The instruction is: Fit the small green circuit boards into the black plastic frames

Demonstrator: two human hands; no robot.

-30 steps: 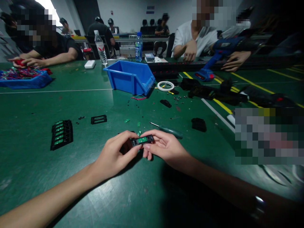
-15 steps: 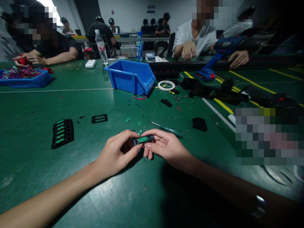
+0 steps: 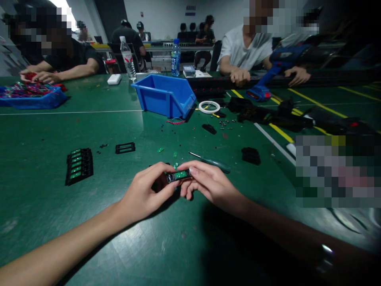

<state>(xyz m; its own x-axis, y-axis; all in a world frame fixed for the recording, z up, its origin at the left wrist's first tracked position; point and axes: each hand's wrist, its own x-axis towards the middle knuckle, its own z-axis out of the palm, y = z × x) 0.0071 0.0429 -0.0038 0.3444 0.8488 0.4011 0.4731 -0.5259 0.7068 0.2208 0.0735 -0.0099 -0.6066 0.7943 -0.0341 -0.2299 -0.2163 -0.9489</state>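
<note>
Between my two hands is a small black plastic holder (image 3: 171, 177) with a green circuit board (image 3: 180, 174) set in its middle. My left hand (image 3: 149, 188) pinches its left end between thumb and fingers. On the right end, the thumb of my right hand (image 3: 208, 180) presses on top, with fingers behind and below. Just beyond the hands lie several loose green boards (image 3: 175, 155). A screwdriver (image 3: 214, 162) with a dark green handle rests behind my right hand. To the left sits a row of black holders with green boards (image 3: 77, 167), near an empty black frame (image 3: 125, 148).
A blue bin (image 3: 162, 95) stands ahead, beside a white ring (image 3: 209, 107) and scattered screws (image 3: 226, 124). Black parts (image 3: 250, 155) lie to the right. A blue power drill (image 3: 262, 89) stands at the far right, near a person in a white shirt. Another person handles wires at far left.
My right thumb has moved up from the holder's lower edge onto its right end. My left hand keeps its grip. Across the table, the co-worker's hand in the white shirt has lowered.
</note>
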